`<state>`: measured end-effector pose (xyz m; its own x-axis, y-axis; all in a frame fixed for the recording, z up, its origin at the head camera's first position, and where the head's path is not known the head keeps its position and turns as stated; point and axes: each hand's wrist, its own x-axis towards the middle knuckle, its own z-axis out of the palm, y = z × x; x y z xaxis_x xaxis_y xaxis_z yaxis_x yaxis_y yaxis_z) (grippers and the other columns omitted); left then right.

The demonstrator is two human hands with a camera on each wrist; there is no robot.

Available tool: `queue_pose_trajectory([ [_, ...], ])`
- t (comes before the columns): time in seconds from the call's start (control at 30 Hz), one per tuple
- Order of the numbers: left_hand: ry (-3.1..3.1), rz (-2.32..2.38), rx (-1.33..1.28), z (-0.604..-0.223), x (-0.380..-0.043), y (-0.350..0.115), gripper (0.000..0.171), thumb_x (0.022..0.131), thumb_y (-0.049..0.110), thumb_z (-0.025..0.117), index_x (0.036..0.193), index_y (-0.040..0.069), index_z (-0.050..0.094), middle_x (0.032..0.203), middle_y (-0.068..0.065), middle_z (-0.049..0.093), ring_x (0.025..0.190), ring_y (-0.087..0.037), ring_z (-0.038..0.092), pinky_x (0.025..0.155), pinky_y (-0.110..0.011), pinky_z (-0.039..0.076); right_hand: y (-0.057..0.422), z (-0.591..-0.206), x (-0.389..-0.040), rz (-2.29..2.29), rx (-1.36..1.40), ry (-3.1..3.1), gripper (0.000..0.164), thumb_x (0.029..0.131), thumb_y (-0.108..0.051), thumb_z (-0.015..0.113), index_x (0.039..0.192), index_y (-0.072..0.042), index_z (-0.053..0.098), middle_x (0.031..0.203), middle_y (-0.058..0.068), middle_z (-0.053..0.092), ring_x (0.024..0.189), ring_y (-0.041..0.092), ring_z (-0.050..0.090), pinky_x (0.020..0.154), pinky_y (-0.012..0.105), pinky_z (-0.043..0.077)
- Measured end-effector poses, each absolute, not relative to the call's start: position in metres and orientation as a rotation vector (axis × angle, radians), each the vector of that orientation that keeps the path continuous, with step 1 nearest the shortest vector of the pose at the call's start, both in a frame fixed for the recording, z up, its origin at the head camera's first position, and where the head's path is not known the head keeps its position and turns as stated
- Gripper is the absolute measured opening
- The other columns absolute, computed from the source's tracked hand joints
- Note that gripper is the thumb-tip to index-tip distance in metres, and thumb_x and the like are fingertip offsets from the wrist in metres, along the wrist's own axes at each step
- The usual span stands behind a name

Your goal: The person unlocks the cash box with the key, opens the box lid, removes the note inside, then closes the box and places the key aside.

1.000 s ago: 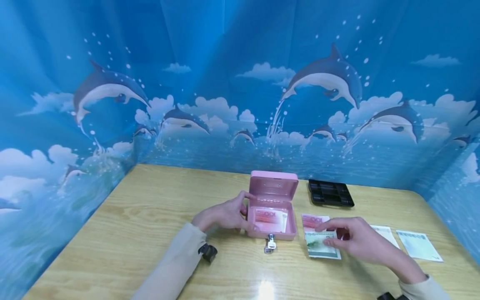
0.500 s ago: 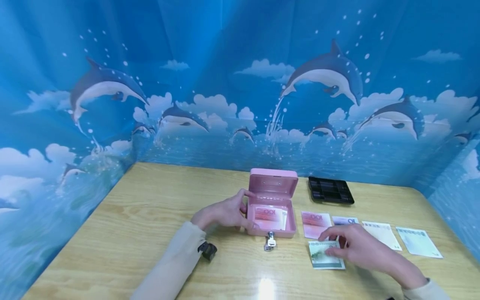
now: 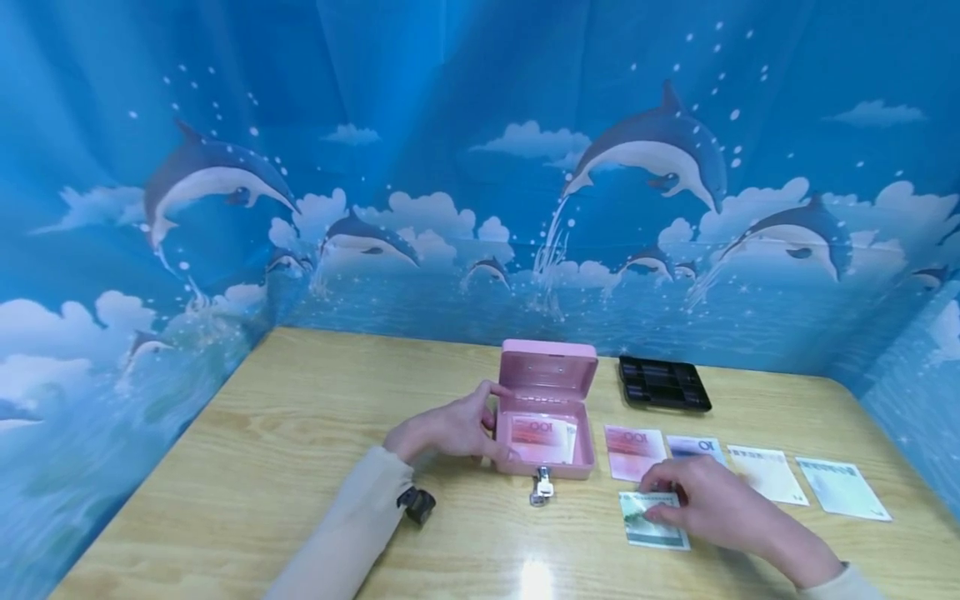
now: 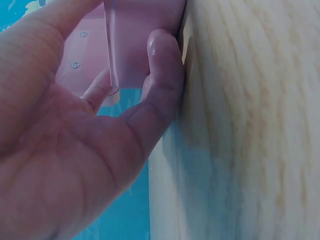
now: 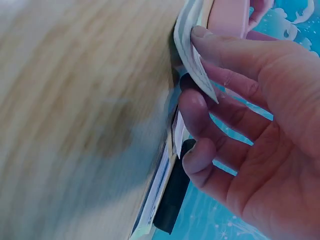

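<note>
A pink cash box (image 3: 547,377) stands with its lid raised, several banknotes (image 3: 536,437) lying inside. My left hand (image 3: 453,429) holds the box by its left side, thumb at the front and a finger near the hinge; the left wrist view shows the fingers against the pink wall (image 4: 137,40). My right hand (image 3: 708,500) pinches a green banknote (image 3: 656,533) between thumb and fingers, low over the table right of the box. In the right wrist view this banknote (image 5: 192,55) bends between the fingertips. A small lock with a key (image 3: 542,485) hangs at the box's front.
Right of the box lie a red banknote (image 3: 632,452), a blue one marked 10 (image 3: 692,447), a pale one (image 3: 768,475) and a pale green one (image 3: 843,487) in a row. Behind them sits a black compartment tray (image 3: 663,385). A dolphin-printed curtain (image 3: 442,167) closes off the table's back.
My right hand has moved the green banknote towards me, off the red one, uncovering the red and blue banknotes. The left hand has stayed on the box.
</note>
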<state>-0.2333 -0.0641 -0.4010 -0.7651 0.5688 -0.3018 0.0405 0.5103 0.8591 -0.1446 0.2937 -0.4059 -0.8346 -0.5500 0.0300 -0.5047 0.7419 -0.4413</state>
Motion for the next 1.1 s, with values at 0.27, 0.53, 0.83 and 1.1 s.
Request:
queue_pose_trajectory([
  [0.27,2.198,1.224,0.511,-0.401,-0.235,-0.062,0.091,0.079,0.017,0.087,0.151,0.024,0.031,0.115,-0.015,0.058,0.082,-0.025,0.063,0.072,-0.035,0.057,0.291,-0.404,-0.144,-0.448,-1.008,3.003,0.017,0.078,-0.032,0.087,0.089,-0.033,0.074,0.088,-0.023,0.067,0.081,-0.004,0.058,0.068,0.024,0.055],
  [0.53,2.196,1.221,0.507,-0.400,-0.236,-0.062,0.093,0.079,0.018,0.088,0.151,0.024,0.030,0.114,-0.014,0.059,0.082,-0.025,0.064,0.072,-0.034,0.058,0.290,-0.403,-0.145,-0.436,-0.999,3.041,0.018,0.077,-0.029,0.087,0.089,-0.031,0.075,0.087,-0.022,0.068,0.081,-0.004,0.058,0.069,0.025,0.055],
  [0.83,2.203,1.212,0.490,-0.402,-0.234,-0.062,0.092,0.079,0.017,0.088,0.151,0.023,0.030,0.113,-0.014,0.059,0.082,-0.025,0.063,0.072,-0.034,0.057,0.289,-0.396,-0.142,-0.523,-1.012,3.072,0.019,0.079,-0.019,0.086,0.094,-0.025,0.076,0.088,-0.016,0.072,0.079,-0.002,0.063,0.068,0.026,0.058],
  [1.1,2.212,1.198,0.495,-0.402,-0.234,-0.062,0.091,0.079,0.019,0.088,0.151,0.024,0.031,0.112,-0.014,0.059,0.081,-0.024,0.063,0.071,-0.035,0.058,0.275,-0.395,-0.145,-0.726,-1.073,3.135,0.023,0.086,-0.011,0.081,0.104,-0.023,0.076,0.100,-0.010,0.075,0.085,0.003,0.068,0.064,0.025,0.057],
])
